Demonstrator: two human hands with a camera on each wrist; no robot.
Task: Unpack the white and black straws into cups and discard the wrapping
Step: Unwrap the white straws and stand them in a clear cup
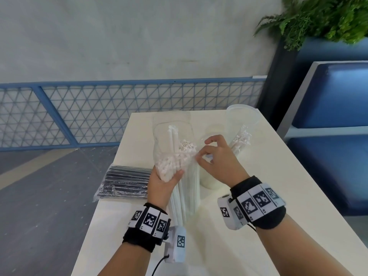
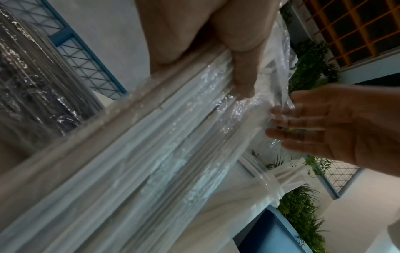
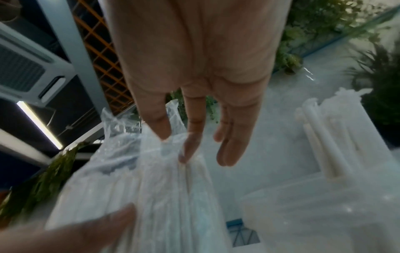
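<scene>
We see the left hand [image 1: 161, 182] gripping a pack of white straws [image 1: 186, 193] from the side, its fingers [image 2: 243, 75] curled round the bundle and its clear wrapping [image 1: 175, 136], which stands tilted over the near middle of the white worktop [image 1: 298, 176]. The wrapping is open at the top, and the paper-tipped straw ends show through it. The right hand [image 1: 216, 159] reaches in from the right at the top of the pack; in the right wrist view its thumb and forefinger pinch the loose film, while the other fingers [image 3: 229, 150] hang straight and slightly apart. In the left wrist view we see that same film stretched over the right hand's fingertips. Behind the right hand stands a clear plastic cup [image 1: 244, 120] that holds a few white straws [image 1: 240, 141], tips up and leaning. A second, shorter cup [image 1: 209, 181] stands just to the right of the held pack, partly hidden by it and by the right wrist; we cannot tell what it holds. To the left of the left hand lies a wrapped pack of black straws [image 1: 125, 184], flat at the worktop's left edge and apart from the hand. Both wrists wear black bands with printed markers [image 1: 149, 220].
</scene>
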